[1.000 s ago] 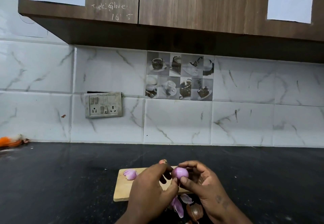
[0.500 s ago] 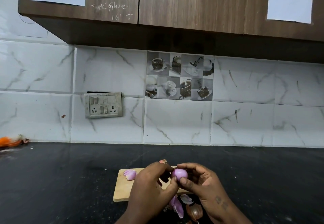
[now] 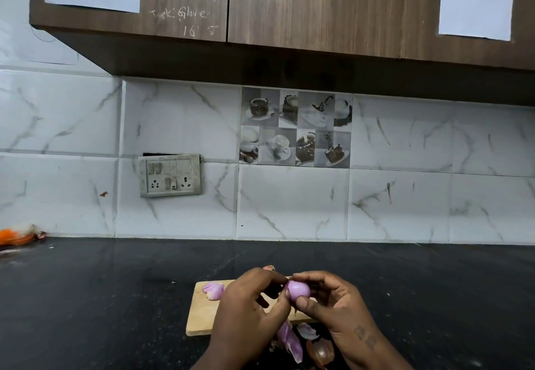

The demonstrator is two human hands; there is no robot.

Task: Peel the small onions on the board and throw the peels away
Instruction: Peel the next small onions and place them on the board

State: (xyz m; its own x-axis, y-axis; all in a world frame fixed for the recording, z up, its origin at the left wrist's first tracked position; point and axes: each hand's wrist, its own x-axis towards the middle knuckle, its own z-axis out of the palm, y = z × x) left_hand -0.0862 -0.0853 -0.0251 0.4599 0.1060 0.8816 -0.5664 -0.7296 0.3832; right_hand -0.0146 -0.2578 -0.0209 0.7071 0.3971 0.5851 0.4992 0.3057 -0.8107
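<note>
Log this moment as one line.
stage: peeling | right hand: holds small onion | left hand: pinches its end | board: one peeled onion | peels: on counter

Fig. 1. I see a black countertop (image 3: 115, 297) bearing a wooden cutting board (image 3: 202, 317), loose onion peels (image 3: 289, 340) just before it (purple and brown), and an orange object (image 3: 11, 236) at far left.

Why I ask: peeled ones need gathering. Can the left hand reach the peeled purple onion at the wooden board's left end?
Probably yes. The left hand is pinching the round purple onion that the right hand holds, but the peeled purple onion lies beside it on the wooden board, with nothing between.
</note>
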